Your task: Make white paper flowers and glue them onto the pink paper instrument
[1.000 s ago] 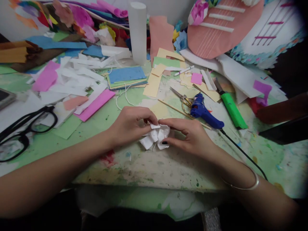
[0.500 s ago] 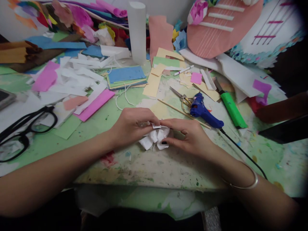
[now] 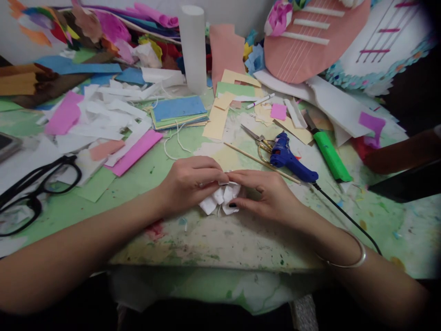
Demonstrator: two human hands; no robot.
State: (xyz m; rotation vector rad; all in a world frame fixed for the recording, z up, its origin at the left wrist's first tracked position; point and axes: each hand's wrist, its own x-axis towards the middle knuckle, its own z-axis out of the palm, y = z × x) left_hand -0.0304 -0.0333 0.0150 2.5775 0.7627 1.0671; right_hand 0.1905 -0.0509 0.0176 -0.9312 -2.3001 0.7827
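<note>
A small white paper flower (image 3: 220,198) with ruffled petals rests low over the table, between my two hands. From the left, my left hand (image 3: 193,184) pinches its upper edge, fingers closed and curled over the petals. My right hand (image 3: 268,193) grips it from the other side, with the index finger along the top and the thumb against the right petals. The fingertips of both hands meet at the flower's top, where the fingers hide part of it. A bit of white string shows below the petals.
Beyond my right hand lie a blue glue gun (image 3: 291,158) with a black cord, scissors (image 3: 257,138), a thin wooden stick (image 3: 246,154) and a green-handled knife (image 3: 330,156). Black glasses (image 3: 32,197) and white paper strips (image 3: 99,115) are at left. A white cylinder (image 3: 195,50) stands behind.
My left fingers have shifted slightly and closed further over the top of the flower. The whole view has tilted a little; the table items stay in place.
</note>
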